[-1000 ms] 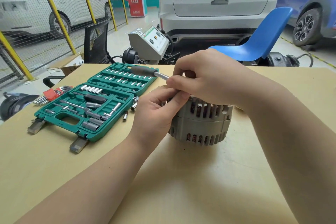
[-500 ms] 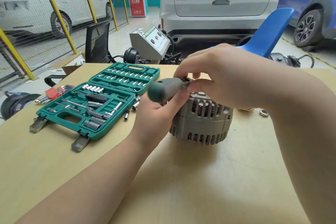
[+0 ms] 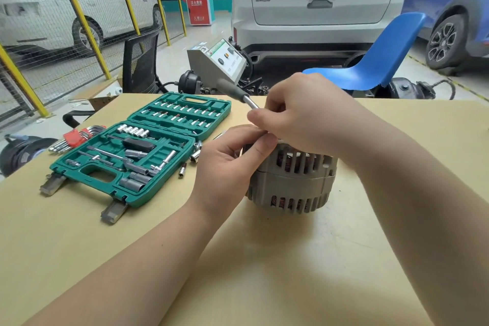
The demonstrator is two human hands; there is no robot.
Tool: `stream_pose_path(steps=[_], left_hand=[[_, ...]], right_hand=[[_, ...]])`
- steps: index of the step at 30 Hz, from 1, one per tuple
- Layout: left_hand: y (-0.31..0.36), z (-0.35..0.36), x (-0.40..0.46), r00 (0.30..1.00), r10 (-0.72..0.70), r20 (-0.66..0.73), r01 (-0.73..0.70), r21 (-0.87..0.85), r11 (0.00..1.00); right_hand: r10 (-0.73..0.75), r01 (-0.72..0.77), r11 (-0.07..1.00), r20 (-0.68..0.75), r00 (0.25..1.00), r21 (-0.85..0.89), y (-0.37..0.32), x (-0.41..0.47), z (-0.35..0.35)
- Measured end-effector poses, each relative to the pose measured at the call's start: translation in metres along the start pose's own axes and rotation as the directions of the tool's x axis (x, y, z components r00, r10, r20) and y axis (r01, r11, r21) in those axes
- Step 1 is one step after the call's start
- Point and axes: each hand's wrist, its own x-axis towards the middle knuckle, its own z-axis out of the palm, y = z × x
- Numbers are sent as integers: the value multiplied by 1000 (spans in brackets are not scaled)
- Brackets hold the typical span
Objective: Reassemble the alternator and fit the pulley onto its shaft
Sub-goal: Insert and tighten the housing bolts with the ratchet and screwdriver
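Now hands on ratchet, alternator

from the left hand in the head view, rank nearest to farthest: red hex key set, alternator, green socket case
1. alternator, touching the left hand, to its right
2. green socket case, to its left
3. red hex key set, beyond the case, near the table's left edge

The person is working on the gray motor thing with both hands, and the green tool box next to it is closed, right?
Not quite. The head view shows the green tool box lying open, with its sockets and bits on show. The rest is right: the left hand and the right hand are both at the gray alternator beside it.
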Motion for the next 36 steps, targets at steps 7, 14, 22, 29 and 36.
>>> stream_pose_path(steps=[7,14,22,29,36], left_hand=[[2,-1,-1,998,-60,-24,60,-16,998],[3,-2,-3,978,-208,1,205,-156,966],[8,-30,35,929,-176,326,227,-126,966],[0,-31,57,871,-136,472,239,-167,956],[-9,-28,50,858,-92,505,231,-221,947]], right_hand=[[-241,233,966,64,968,109,2,-6,-16],[-341,344,939,158,927,11,-2,-17,-27],[-257,262,964,99,961,-40,-15,-9,-15],[-213,217,971,47,976,-99,-13,-5,-5],[-335,318,939,143,931,133,2,-5,-21]])
